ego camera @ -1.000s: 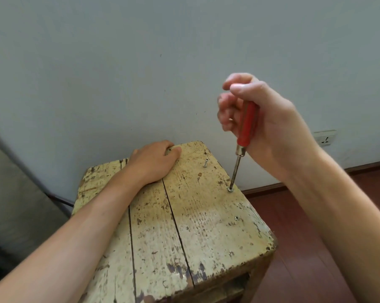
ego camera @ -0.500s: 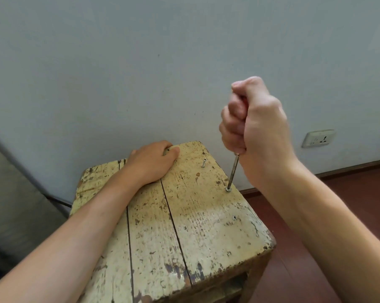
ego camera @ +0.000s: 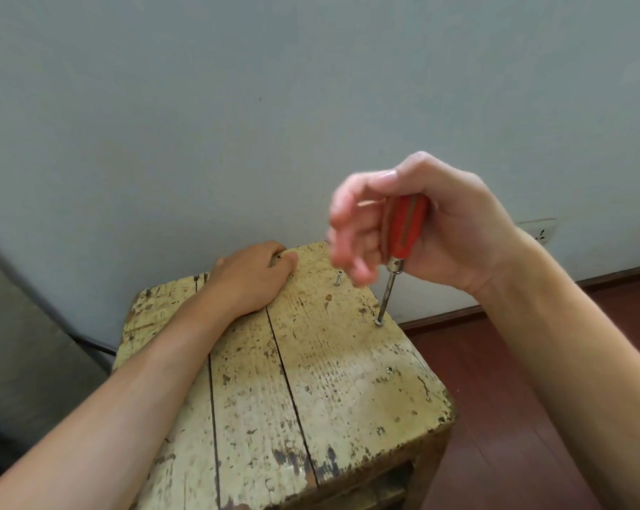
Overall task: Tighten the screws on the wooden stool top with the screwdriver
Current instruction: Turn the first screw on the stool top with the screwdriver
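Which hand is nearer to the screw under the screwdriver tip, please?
Right. The right hand holds the screwdriver just above the screw; the left hand grips the stool top farther left.

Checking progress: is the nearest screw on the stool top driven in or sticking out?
Driven in. The nearest screw shows only its head, level with the stool top; no shank visible.

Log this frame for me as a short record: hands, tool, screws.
left hand: grips far edge of wooden stool top
right hand: holds red-handled screwdriver, fingers blurred
tool tip: on middle screw, right plank
far screw: sticks up
near screw: looks flush
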`<state>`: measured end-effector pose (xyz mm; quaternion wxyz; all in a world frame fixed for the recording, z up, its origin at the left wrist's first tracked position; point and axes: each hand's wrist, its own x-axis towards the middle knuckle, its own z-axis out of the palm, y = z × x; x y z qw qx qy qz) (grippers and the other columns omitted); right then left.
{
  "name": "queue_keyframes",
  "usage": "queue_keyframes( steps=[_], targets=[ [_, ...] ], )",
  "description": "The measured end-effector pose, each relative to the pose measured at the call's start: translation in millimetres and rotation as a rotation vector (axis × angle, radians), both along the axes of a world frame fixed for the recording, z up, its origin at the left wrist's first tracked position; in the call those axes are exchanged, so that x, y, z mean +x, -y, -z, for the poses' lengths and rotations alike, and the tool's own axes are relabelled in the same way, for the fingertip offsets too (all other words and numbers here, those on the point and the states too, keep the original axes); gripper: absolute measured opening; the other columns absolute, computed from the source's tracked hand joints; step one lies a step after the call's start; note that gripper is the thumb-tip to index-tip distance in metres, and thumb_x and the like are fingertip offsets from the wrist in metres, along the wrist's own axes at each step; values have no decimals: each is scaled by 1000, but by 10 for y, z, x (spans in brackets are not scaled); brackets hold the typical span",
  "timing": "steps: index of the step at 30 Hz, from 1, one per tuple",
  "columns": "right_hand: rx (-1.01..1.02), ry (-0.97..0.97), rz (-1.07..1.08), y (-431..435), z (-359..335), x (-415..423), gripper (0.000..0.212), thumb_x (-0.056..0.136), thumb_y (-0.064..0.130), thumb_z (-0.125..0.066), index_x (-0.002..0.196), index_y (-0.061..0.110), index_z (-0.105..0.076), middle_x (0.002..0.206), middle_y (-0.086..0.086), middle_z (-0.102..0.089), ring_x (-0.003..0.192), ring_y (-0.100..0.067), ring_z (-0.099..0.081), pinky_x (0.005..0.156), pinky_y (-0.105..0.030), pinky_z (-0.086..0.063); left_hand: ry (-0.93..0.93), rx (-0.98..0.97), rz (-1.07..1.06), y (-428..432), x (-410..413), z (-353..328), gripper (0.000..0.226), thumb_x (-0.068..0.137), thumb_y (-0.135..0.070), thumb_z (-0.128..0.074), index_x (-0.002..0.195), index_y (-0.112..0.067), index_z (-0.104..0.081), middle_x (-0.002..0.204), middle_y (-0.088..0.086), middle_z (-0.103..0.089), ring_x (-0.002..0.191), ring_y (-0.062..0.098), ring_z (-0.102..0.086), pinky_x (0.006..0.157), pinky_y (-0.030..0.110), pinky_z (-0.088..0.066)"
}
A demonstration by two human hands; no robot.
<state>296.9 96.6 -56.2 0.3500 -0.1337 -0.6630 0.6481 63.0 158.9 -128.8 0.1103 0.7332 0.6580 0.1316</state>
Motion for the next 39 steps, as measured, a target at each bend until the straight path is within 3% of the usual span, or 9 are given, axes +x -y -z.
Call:
queue_keyframes(
  steps=[3, 6, 12, 17, 23, 26, 31, 35, 39],
  targets=[
    [-2, -10, 65, 70, 48, -52, 44, 92, 20, -42, 48, 20, -48, 41, 0, -47, 33, -14, -40, 42, -21, -36, 2, 2, -15, -1, -2, 1, 45, 103, -57, -32, 126, -31, -59, 122, -7, -65, 117, 23, -58, 107, 50, -39],
    [-82, -129, 286, 108, 58, -100, 43, 90, 21, -39, 50, 22, -24, 40, 6, -26, 35, -10, -18, 40, -17, -19, 4, 2, -18, 2, 1, -5, 47, 103, -57, -32, 132, -30, -57, 129, -6, -63, 121, 22, -56, 109, 50, -37],
    [-70, -408, 1027, 299, 200, -374, 44, 102, 21, -43, 65, 23, -19, 51, 6, -20, 45, -16, -16, 43, -20, -18, 3, -6, -16, 17, 6, -10, 48, 104, -56, -31, 135, -28, -56, 132, -4, -62, 124, 23, -55, 111, 48, -35],
    [-72, -215, 781, 219, 103, -255, 39, 88, 41, -44, 53, 23, -39, 48, 5, -30, 43, -17, -23, 44, -23, -24, 7, -1, -10, 6, 7, -10, 48, 104, -55, -32, 134, -28, -57, 133, -3, -62, 125, 24, -55, 110, 51, -36],
    [71, -118, 278, 76, 41, -117, 21, 89, 11, -45, 84, 16, -65, 71, -5, -65, 63, -22, -61, 65, -30, -52, -2, 9, -8, -12, -1, 13, 46, 103, -56, -33, 130, -30, -58, 129, -3, -64, 120, 25, -56, 108, 50, -38],
    [-2, -68, 91, 69, 10, -96, 40, 97, 20, -40, 67, 19, -66, 58, -5, -65, 47, -19, -61, 53, -25, -49, 11, 7, -6, -14, -2, 15, 47, 103, -59, -32, 130, -31, -58, 131, -4, -63, 120, 24, -57, 109, 51, -38],
    [-91, -163, 342, 96, 45, -150, 47, 97, 21, -39, 51, 25, -29, 42, 8, -24, 35, -10, -18, 40, -14, -19, 3, 6, -9, -12, -7, 17, 48, 103, -58, -31, 133, -30, -57, 133, -5, -62, 124, 23, -55, 110, 51, -37],
    [-172, -393, 960, 192, 125, -307, 45, 104, 19, -42, 66, 24, -20, 53, 4, -19, 44, -17, -14, 42, -20, -16, 12, 2, -10, -12, -13, 16, 49, 103, -57, -32, 136, -29, -56, 136, -4, -61, 127, 23, -54, 112, 51, -35],
    [-141, -432, 1109, 237, 152, -370, 46, 107, 26, -43, 64, 24, -28, 52, 6, -25, 44, -15, -19, 42, -20, -20, 6, 6, -9, -21, -15, 14, 47, 104, -57, -31, 132, -29, -57, 133, -5, -62, 125, 23, -55, 111, 50, -35]
  ],
)
